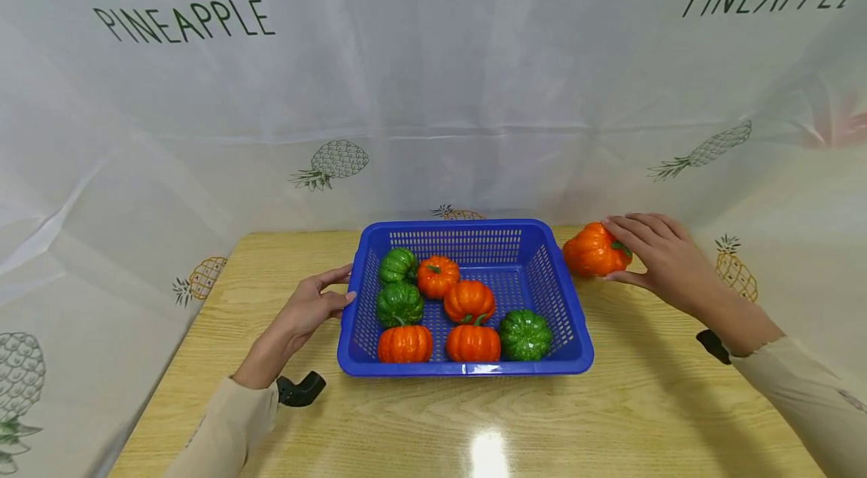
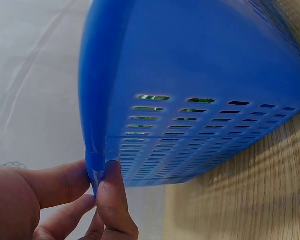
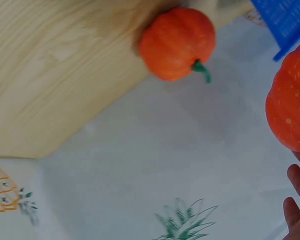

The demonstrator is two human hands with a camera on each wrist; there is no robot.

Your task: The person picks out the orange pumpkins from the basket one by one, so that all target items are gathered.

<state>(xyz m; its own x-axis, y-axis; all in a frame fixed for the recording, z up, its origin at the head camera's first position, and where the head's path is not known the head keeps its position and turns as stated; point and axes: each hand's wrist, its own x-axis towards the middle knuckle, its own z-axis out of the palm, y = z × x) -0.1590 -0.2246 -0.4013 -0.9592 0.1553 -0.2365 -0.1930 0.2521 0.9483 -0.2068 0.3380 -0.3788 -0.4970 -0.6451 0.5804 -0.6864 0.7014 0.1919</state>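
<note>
A blue plastic basket [image 1: 467, 369] stands on the wooden table, holding three green pumpkins, one of them a dark green pumpkin [image 1: 524, 335], and several orange pumpkins [image 1: 473, 343]. My left hand [image 1: 313, 309] pinches the basket's left rim between thumb and fingers; the left wrist view shows this grip on the rim [image 2: 94, 160] closely. To the right of the basket, my right hand [image 1: 667, 263] holds an orange pumpkin [image 3: 292, 100], partly cut off in the right wrist view. Another orange pumpkin [image 3: 177, 44] with a green stem lies on the table near it.
The wooden table [image 1: 406, 425] ends at the back against a white sheet [image 1: 433, 86] printed with pineapples. Black straps or mounts [image 1: 301, 389] sit at both wrists. The basket's right wall is close to the orange pumpkins beside it.
</note>
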